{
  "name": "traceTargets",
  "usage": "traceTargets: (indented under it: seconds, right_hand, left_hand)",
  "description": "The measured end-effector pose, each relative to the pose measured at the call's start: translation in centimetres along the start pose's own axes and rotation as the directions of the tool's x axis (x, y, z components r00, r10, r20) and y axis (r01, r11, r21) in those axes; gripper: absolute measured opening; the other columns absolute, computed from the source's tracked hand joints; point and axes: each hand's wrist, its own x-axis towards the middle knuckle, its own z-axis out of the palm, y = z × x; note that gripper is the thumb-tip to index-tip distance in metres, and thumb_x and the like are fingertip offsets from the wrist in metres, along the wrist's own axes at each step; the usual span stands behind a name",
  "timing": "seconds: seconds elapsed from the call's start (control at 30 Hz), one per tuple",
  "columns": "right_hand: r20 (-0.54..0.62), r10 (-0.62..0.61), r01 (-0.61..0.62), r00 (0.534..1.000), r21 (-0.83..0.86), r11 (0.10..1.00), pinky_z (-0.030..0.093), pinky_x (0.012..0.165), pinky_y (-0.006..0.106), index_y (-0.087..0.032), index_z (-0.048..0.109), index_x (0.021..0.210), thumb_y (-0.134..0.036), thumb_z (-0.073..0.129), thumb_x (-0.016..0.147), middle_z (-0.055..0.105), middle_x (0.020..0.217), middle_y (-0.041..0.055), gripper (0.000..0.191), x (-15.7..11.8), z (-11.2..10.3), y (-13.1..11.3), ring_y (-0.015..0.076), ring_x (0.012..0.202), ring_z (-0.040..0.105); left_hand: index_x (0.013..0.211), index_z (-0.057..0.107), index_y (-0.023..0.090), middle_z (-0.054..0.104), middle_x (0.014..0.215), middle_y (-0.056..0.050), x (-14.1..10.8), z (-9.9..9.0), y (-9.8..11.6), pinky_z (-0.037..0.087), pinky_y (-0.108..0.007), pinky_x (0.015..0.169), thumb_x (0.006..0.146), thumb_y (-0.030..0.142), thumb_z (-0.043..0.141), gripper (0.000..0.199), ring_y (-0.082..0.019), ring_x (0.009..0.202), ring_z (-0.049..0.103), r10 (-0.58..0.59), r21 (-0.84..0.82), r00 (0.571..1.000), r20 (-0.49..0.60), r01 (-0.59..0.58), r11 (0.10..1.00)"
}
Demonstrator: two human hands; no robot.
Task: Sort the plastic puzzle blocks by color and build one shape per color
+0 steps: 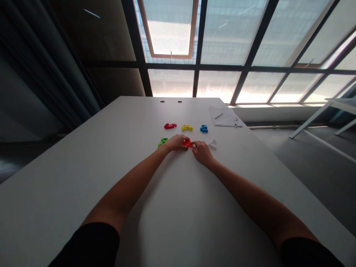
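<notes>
Both arms reach forward over the white table (167, 207). My left hand (178, 142) is closed around the left side of an orange-red toy piece (188, 143). On the piece's right side, my right hand (203, 151) touches it with its fingertips, fingers bent together. A green toy (162, 141) lies just left of my left hand, partly covered by it. To the right of my right hand is a white toy piece (213, 143). Farther back, a red toy (170, 126), a yellow toy (187, 127) and a blue toy (204, 128) form a row.
Sheets of paper (226, 116) with pens on them lie at the table's back right. Two round holes are set near the far edge. Windows rise behind the table, a dark curtain (50, 55) hangs at the left, and another white table (343, 105) stands at the right.
</notes>
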Motion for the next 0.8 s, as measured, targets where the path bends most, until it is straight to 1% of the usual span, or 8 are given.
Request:
traceTargets:
  seconds: [0.17, 0.33, 0.43, 0.6, 0.7, 0.8]
  right_hand:
    - [-0.005, -0.023, 0.023, 1.0, -0.006, 1.0, 0.044, 0.11, 0.04, -0.019, 0.075, 0.13, -0.01, 0.059, 0.094, 0.076, 0.13, 0.0105, 0.04, 0.06, -0.07, 0.21, 0.0267, 0.119, 0.065]
    - [-0.032, -0.015, 0.015, 0.999, 0.005, 1.0, 0.048, 0.105, 0.038, -0.019, 0.077, 0.12, -0.013, 0.063, 0.097, 0.079, 0.118, 0.0096, 0.028, 0.13, -0.16, 0.23, 0.0256, 0.11, 0.068]
    - [-0.049, -0.023, 0.023, 0.999, 0.01, 1.0, 0.048, 0.102, 0.037, -0.02, 0.077, 0.119, -0.013, 0.064, 0.097, 0.079, 0.114, 0.0087, 0.026, 0.13, -0.1, 0.15, 0.025, 0.106, 0.069]
    - [-0.075, -0.023, 0.025, 0.997, 0.019, 1.0, 0.049, 0.097, 0.036, -0.02, 0.074, 0.118, -0.013, 0.065, 0.094, 0.079, 0.11, 0.0078, 0.026, 0.16, 0.07, 0.12, 0.0252, 0.103, 0.069]
    - [-0.082, -0.014, 0.016, 0.997, 0.028, 0.999, 0.05, 0.095, 0.036, -0.02, 0.072, 0.12, -0.013, 0.066, 0.094, 0.079, 0.11, 0.0078, 0.027, 0.2, 0.14, 0.15, 0.0252, 0.101, 0.069]
    - [-0.082, -0.01, 0.013, 0.997, 0.037, 0.999, 0.05, 0.095, 0.035, -0.02, 0.07, 0.122, -0.013, 0.066, 0.093, 0.079, 0.112, 0.0076, 0.031, 0.23, 0.23, 0.22, 0.0246, 0.101, 0.07]
  left_hand:
    - [0.133, 0.074, 0.022, 0.077, 0.121, -0.006, -0.18, 0.31, -0.44, 0.053, -0.026, 0.093, 0.084, 0.038, 0.076, 0.051, -0.021, 0.101, 0.071, -0.01, -0.111, 1.0, -0.015, 0.009, 0.994]
    - [0.136, 0.073, 0.024, 0.076, 0.124, -0.004, -0.33, 0.28, -0.71, 0.053, -0.025, 0.093, 0.084, 0.042, 0.076, 0.055, -0.02, 0.101, 0.072, -0.016, -0.167, 1.0, 0.014, 0.018, 0.986]
    - [0.138, 0.071, 0.024, 0.076, 0.127, -0.004, -0.51, 0.41, -0.56, 0.054, -0.026, 0.095, 0.086, 0.043, 0.075, 0.056, -0.022, 0.103, 0.072, -0.028, -0.156, 0.999, 0.016, 0.03, 0.987]
    - [0.141, 0.069, 0.022, 0.073, 0.136, -0.01, -0.67, 0.83, 0.0, 0.05, -0.03, 0.107, 0.091, 0.038, 0.072, 0.052, -0.025, 0.12, 0.069, -0.002, -0.092, 1.0, -0.028, 0.0, 0.996]
    - [0.142, 0.068, 0.022, 0.073, 0.137, -0.011, -0.63, 0.82, 0.06, 0.05, -0.032, 0.108, 0.091, 0.039, 0.073, 0.053, -0.026, 0.121, 0.069, 0.003, -0.067, 1.0, -0.028, -0.005, 0.998]
    - [0.141, 0.069, 0.023, 0.074, 0.136, -0.01, -0.5, 0.64, -0.14, 0.051, -0.031, 0.106, 0.088, 0.038, 0.078, 0.056, -0.027, 0.12, 0.07, 0.004, -0.066, 1.0, -0.021, -0.005, 0.998]
